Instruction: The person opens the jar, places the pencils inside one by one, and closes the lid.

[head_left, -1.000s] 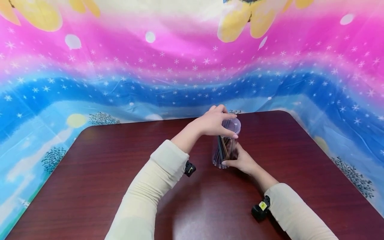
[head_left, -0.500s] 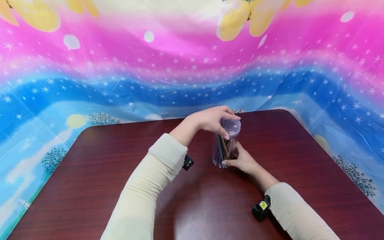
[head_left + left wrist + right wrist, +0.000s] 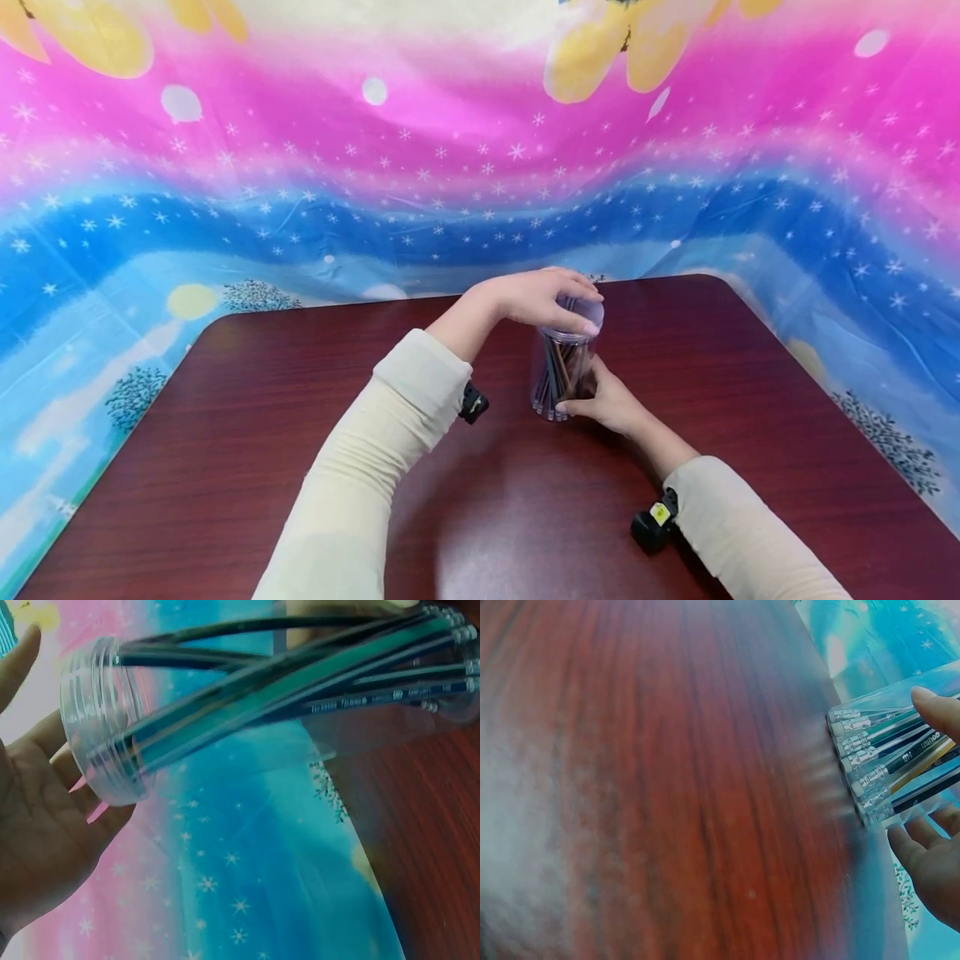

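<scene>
A clear plastic jar (image 3: 542, 367) stands upright toward the back of the table, right of centre. Inside are several dark and green pencils (image 3: 285, 675), their metal ferrule ends down at the jar's base. My left hand (image 3: 528, 298) comes over the top from the left, thumb and fingers round the clear ridged lid (image 3: 101, 724). In the left wrist view the palm stays off the lid, and one finger sticks out past it. Low on the jar's right side, my right hand (image 3: 611, 404) grips it, thumb in front; the right wrist view shows the thumb (image 3: 934, 709) over the wall.
The dark red-brown wooden table (image 3: 300, 433) has rounded back corners. Behind it hangs a pink and blue cloth (image 3: 375, 183) with snowflakes and yellow shapes. Small black cameras (image 3: 651, 527) are strapped at both cream sleeve cuffs.
My left thumb slid left along the lid's front, then back right, while the fingers shifted slightly right. The jar and my right hand stay in place.
</scene>
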Action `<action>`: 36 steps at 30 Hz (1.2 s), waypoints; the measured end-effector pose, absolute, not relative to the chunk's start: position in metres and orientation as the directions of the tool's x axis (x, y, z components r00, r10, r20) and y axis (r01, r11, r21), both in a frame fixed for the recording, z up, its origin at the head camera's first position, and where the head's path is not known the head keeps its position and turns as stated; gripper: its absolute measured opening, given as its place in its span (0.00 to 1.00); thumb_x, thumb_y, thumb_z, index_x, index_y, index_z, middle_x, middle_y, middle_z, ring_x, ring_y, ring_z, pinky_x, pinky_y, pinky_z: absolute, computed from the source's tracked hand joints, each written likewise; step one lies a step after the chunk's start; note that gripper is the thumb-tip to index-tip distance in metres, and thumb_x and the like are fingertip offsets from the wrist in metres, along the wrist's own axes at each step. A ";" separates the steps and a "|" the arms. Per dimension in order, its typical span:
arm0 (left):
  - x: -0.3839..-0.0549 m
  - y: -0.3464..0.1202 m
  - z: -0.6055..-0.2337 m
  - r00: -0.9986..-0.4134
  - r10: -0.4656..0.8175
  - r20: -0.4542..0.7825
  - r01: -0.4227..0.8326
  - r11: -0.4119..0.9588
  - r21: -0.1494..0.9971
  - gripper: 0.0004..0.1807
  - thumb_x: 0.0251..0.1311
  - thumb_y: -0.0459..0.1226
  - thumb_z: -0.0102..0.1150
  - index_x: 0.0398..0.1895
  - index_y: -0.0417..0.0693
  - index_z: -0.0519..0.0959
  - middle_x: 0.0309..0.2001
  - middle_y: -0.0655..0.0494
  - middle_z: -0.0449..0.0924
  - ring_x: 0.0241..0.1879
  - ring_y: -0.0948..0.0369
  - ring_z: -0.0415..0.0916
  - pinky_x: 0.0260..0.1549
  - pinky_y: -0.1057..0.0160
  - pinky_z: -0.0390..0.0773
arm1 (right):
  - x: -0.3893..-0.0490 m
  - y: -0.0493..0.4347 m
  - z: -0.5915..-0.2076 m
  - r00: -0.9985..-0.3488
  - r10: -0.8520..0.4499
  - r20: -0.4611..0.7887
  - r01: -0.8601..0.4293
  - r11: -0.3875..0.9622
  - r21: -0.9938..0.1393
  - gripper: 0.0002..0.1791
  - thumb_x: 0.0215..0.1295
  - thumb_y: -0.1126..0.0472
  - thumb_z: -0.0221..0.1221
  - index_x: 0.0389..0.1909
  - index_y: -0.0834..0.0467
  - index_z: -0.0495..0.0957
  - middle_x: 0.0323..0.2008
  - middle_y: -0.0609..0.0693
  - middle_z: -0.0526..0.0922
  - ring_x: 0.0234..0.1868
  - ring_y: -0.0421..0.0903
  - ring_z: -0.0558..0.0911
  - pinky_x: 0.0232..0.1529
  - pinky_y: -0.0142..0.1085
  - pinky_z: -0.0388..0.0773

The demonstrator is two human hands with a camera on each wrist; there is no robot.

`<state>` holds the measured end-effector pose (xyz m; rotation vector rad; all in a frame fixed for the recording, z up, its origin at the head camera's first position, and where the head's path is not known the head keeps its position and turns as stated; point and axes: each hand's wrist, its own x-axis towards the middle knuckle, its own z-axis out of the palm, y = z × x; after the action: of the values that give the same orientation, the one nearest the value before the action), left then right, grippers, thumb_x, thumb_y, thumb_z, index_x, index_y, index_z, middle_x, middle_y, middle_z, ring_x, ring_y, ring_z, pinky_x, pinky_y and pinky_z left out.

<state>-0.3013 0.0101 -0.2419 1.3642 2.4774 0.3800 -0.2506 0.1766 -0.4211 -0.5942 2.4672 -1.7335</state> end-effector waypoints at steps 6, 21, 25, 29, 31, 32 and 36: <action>-0.293 0.017 -0.243 -0.622 0.781 -0.051 0.753 0.615 0.235 0.29 0.51 0.60 0.46 0.57 0.64 0.66 0.60 0.60 0.55 0.58 0.60 0.47 0.54 0.58 0.53 | -0.240 0.171 -0.404 -0.913 -0.359 0.191 -0.299 0.274 -0.914 0.36 0.45 0.75 0.61 0.53 0.65 0.52 0.44 0.62 0.67 0.43 0.53 0.71 0.41 0.44 0.69; -0.285 0.024 -0.241 -0.735 0.674 -0.073 0.668 0.738 0.093 0.40 0.40 0.65 0.52 0.59 0.59 0.64 0.47 0.57 0.62 0.44 0.62 0.61 0.40 0.66 0.66 | -0.244 0.175 -0.411 -0.919 -0.351 0.181 -0.299 0.320 -0.899 0.34 0.46 0.71 0.62 0.52 0.63 0.54 0.41 0.58 0.68 0.40 0.51 0.71 0.40 0.42 0.69; -0.286 0.021 -0.242 -0.704 0.708 -0.052 0.694 0.701 0.161 0.38 0.40 0.60 0.57 0.57 0.58 0.66 0.45 0.58 0.63 0.42 0.64 0.62 0.39 0.69 0.66 | -0.249 0.178 -0.419 -0.924 -0.345 0.167 -0.290 0.343 -0.893 0.39 0.46 0.66 0.64 0.57 0.62 0.51 0.47 0.59 0.67 0.46 0.52 0.70 0.45 0.44 0.67; -0.288 0.017 -0.241 -0.661 0.749 -0.050 0.721 0.652 0.237 0.35 0.41 0.55 0.61 0.57 0.57 0.67 0.45 0.59 0.64 0.42 0.65 0.63 0.38 0.71 0.65 | -0.250 0.179 -0.421 -0.931 -0.334 0.150 -0.270 0.349 -0.897 0.43 0.45 0.64 0.65 0.59 0.63 0.49 0.53 0.62 0.63 0.54 0.56 0.65 0.51 0.49 0.62; -0.290 0.016 -0.240 -0.637 0.769 -0.059 0.729 0.625 0.278 0.34 0.42 0.52 0.62 0.57 0.57 0.67 0.47 0.59 0.64 0.44 0.66 0.63 0.39 0.71 0.65 | -0.250 0.179 -0.421 -0.933 -0.330 0.143 -0.261 0.347 -0.901 0.43 0.45 0.64 0.65 0.59 0.63 0.49 0.54 0.63 0.62 0.54 0.56 0.64 0.52 0.50 0.61; -0.291 0.015 -0.240 -0.624 0.778 -0.065 0.735 0.613 0.290 0.34 0.42 0.51 0.63 0.57 0.57 0.67 0.48 0.60 0.64 0.45 0.65 0.62 0.40 0.71 0.65 | -0.250 0.179 -0.421 -0.933 -0.330 0.140 -0.258 0.345 -0.902 0.43 0.44 0.64 0.65 0.59 0.62 0.49 0.53 0.63 0.62 0.54 0.56 0.65 0.51 0.50 0.61; -0.294 0.011 -0.239 -0.556 0.826 -0.096 0.770 0.555 0.316 0.31 0.44 0.43 0.64 0.56 0.60 0.67 0.55 0.62 0.62 0.51 0.63 0.56 0.41 0.70 0.64 | -0.251 0.178 -0.421 -0.933 -0.334 0.135 -0.253 0.341 -0.905 0.42 0.45 0.64 0.65 0.58 0.62 0.50 0.53 0.62 0.64 0.52 0.55 0.67 0.50 0.48 0.63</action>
<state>-0.2945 0.0108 -0.2390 1.3363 2.5578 0.3497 -0.2509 0.1785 -0.4214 -0.5510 2.5111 -1.6742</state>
